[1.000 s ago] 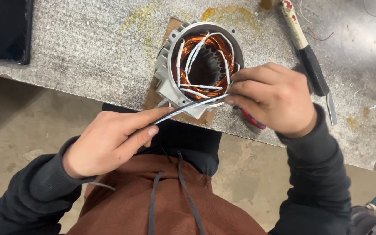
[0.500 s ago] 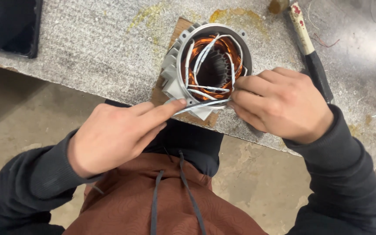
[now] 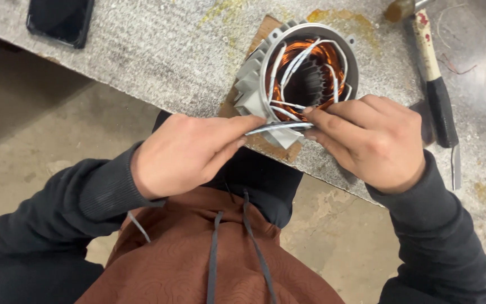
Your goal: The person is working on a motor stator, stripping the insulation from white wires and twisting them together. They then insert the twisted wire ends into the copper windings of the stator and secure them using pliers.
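A grey finned motor stator housing (image 3: 254, 79) with copper windings (image 3: 333, 59) stands on a brown cardboard piece (image 3: 268, 143) at the bench's near edge. White sleeved lead wires (image 3: 279, 127) run out of the windings toward me. My left hand (image 3: 187, 152) pinches the outer end of those wires between thumb and forefinger. My right hand (image 3: 367, 138) grips the same wires close to the housing's near rim, fingers closed on them.
A hammer (image 3: 434, 79) with a pale and black handle lies on the grey bench (image 3: 142, 50) right of the housing. A black phone (image 3: 60, 19) rests at the far left. Below the bench edge is concrete floor (image 3: 40, 141). Yellowish stains mark the bench top.
My left hand has slid up along the wires toward the housing, and both hands sit closer together. The view has shifted slightly.
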